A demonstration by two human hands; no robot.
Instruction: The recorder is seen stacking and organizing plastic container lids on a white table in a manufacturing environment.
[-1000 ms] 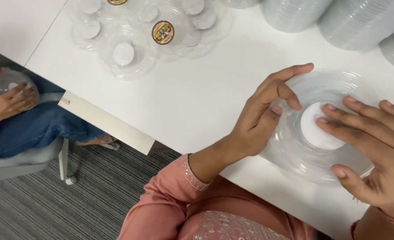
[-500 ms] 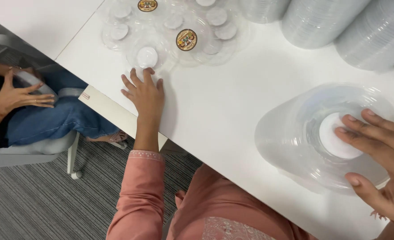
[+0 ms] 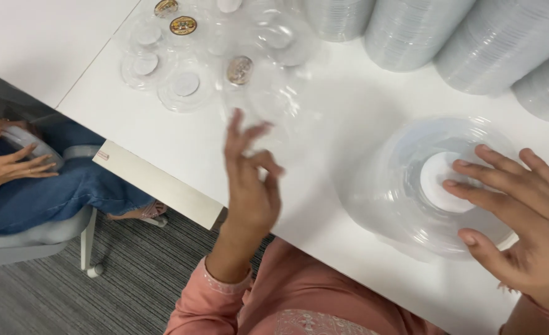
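- A white table lies under both hands and runs off past them at the top and at both sides.
- A seam in the tabletop runs diagonally, up and to the left of the left hand.
- Grey striped carpet covers the floor below and to the left of the left hand.
- A grey chair stands on the carpet, well to the left of the hands; one caster shows.
- Even, soft light falls on the tabletop, with faint shadows.
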